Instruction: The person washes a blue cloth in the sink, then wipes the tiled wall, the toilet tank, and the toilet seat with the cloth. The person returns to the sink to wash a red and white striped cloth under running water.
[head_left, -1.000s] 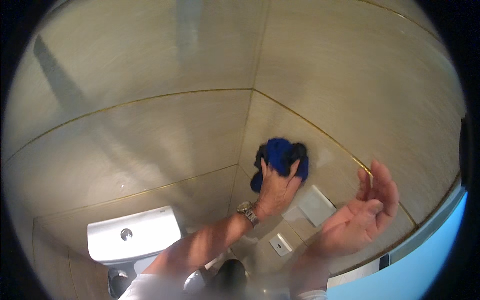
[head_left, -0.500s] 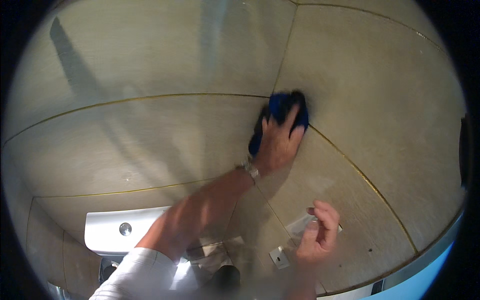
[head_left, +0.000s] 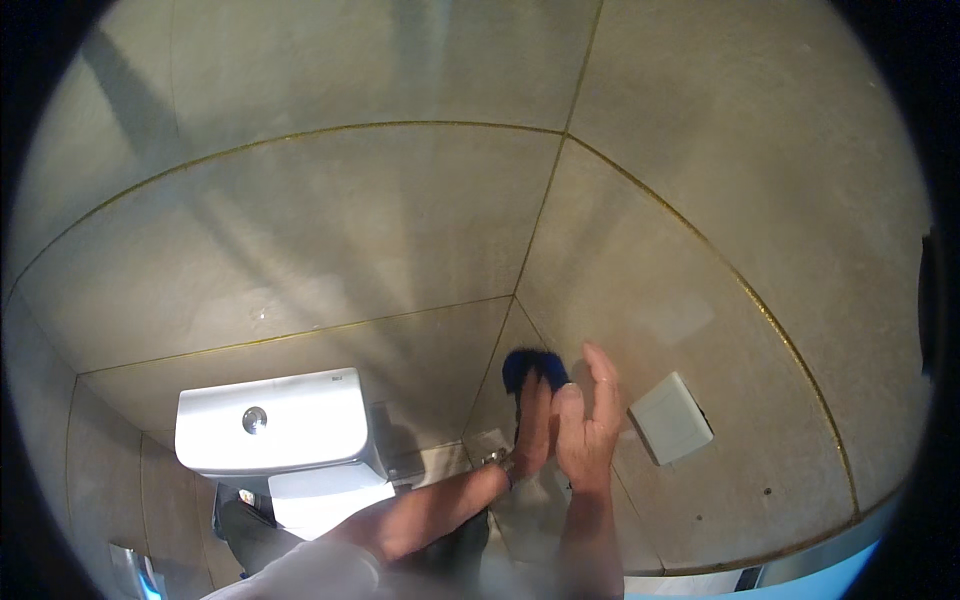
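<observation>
A dark blue cloth (head_left: 533, 366) is pressed low on the tiled wall near the corner. My left hand (head_left: 537, 425) lies over its lower part, with the fingers on the cloth; a metal watch or bracelet (head_left: 497, 457) circles that wrist. Close beside it on the right is my right hand (head_left: 590, 420), raised in front of the right-hand wall, its fingers and thumb apart and nothing visible in it. The right thumb overlaps the edge of the cloth in view, and I cannot tell if it touches.
A white toilet cistern (head_left: 300, 415) with a round chrome button (head_left: 255, 420) stands at the lower left. On the right wall sits a white square plate (head_left: 672, 420). Gold-coloured joints (head_left: 700, 235) run between the beige tiles. A pale blue-edged surface (head_left: 800, 580) borders the lower right.
My left hand and the cloth have moved down the corner from the upper tiles. My right hand has risen and come leftward beside them. The view has tilted, showing more of the cistern.
</observation>
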